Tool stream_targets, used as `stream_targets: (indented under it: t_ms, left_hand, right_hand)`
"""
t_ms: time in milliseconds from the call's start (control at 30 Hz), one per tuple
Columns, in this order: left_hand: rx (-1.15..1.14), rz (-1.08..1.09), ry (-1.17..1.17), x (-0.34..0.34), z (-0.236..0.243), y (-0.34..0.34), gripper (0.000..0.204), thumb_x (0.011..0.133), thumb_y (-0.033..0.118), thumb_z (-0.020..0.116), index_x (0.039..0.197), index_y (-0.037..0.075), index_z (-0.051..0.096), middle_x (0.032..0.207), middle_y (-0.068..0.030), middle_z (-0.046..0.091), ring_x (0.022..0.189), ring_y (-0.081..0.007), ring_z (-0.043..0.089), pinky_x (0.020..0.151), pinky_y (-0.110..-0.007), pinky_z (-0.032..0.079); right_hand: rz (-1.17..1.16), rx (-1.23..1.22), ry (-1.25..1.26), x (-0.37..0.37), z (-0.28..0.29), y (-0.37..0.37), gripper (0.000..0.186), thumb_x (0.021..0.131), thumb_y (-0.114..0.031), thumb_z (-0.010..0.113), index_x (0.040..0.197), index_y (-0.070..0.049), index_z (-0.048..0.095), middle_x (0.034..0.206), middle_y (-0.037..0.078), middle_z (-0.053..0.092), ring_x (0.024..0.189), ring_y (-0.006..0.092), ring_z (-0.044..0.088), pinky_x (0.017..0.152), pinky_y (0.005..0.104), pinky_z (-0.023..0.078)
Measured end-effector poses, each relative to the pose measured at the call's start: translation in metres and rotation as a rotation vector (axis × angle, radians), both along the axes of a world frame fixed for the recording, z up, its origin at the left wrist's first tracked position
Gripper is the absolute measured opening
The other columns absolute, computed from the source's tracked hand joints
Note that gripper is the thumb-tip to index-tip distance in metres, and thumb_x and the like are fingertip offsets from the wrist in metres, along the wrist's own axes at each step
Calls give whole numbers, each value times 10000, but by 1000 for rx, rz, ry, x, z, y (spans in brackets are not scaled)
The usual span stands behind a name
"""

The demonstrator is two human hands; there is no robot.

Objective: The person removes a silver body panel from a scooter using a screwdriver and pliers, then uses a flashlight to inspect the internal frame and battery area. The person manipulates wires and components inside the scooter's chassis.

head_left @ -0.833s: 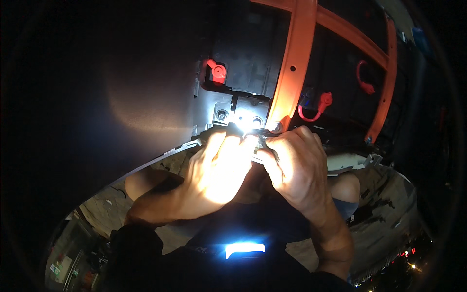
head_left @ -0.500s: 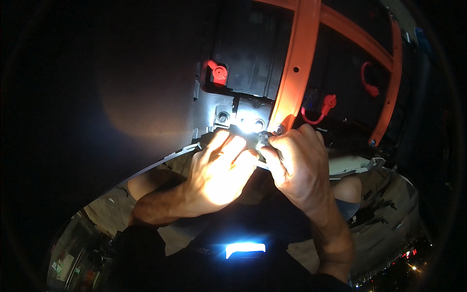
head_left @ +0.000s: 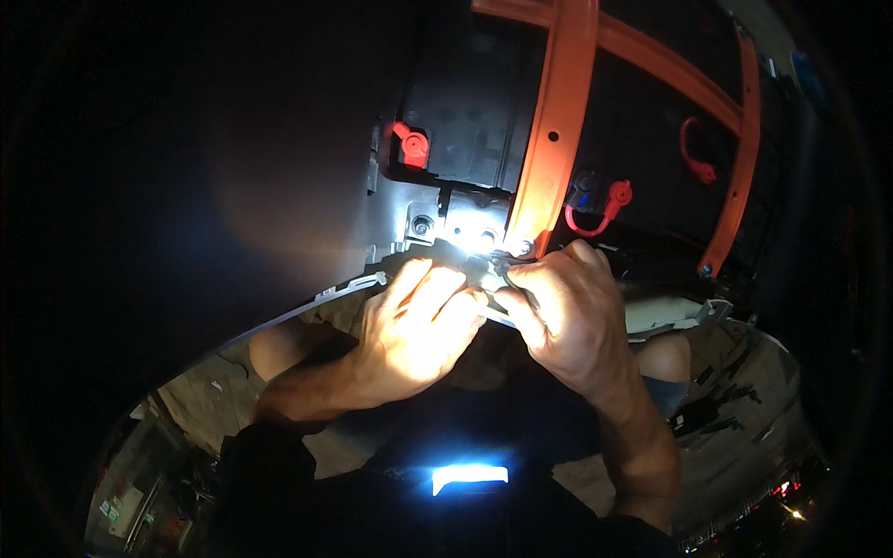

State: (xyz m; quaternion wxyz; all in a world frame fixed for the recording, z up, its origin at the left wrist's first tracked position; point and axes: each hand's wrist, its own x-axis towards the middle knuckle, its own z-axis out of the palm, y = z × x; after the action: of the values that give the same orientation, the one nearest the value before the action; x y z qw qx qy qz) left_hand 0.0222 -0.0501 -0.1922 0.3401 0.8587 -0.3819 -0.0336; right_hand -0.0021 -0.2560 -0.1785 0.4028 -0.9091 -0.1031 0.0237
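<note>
My left hand (head_left: 409, 327) is closed, its fingers curled over the dark edge below the lit bolts. Glare washes out its knuckles, and what its fingertips grip is hidden. Opposite it, my right hand (head_left: 572, 312) pinches with thumb and forefinger beside a small shiny grey piece (head_left: 490, 273). I cannot make out what sits inside that pinch. Just beyond the fingertips are a bolt (head_left: 421, 226) in a grey bracket and another bolt (head_left: 526, 247) at the foot of an orange metal bar (head_left: 551, 139).
A large dark panel (head_left: 251, 167) rises on the left. Red caps (head_left: 414, 147) (head_left: 620, 193) (head_left: 704, 173) stand on the black housing behind the orange frame. A pale trim edge (head_left: 326, 296) curves below. A bright lamp (head_left: 470, 477) glows at my chest, over cluttered ground (head_left: 726, 409).
The orange frame and red caps have shifted slightly left in view. Both hands keep their closed grip, and slightly more of the small grey piece shows between them.
</note>
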Motion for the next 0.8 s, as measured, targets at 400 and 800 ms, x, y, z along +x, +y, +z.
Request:
stream_targets:
  t_ms: [400, 800]
  left_hand:
    - [32, -5, -18, -2, -1, 8, 221, 745, 76, 738, 948, 14, 675, 931, -117, 594, 844, -271, 578, 563, -311, 537]
    - [-15, 4, 74, 8, 0, 8, 146, 731, 21, 698, 858, -15, 636, 811, -108, 569, 731, -254, 557, 528, -327, 496]
  right_hand:
    - [-19, -5, -93, -2, -5, 3, 184, 729, 5, 779, 835, -14, 629, 764, 85, 636, 647, 238, 544, 575, 350, 439]
    - [4, -172, 118, 10, 9, 17, 214, 730, -207, 828, 827, -68, 696, 757, 18, 655, 710, 206, 541, 665, 361, 382]
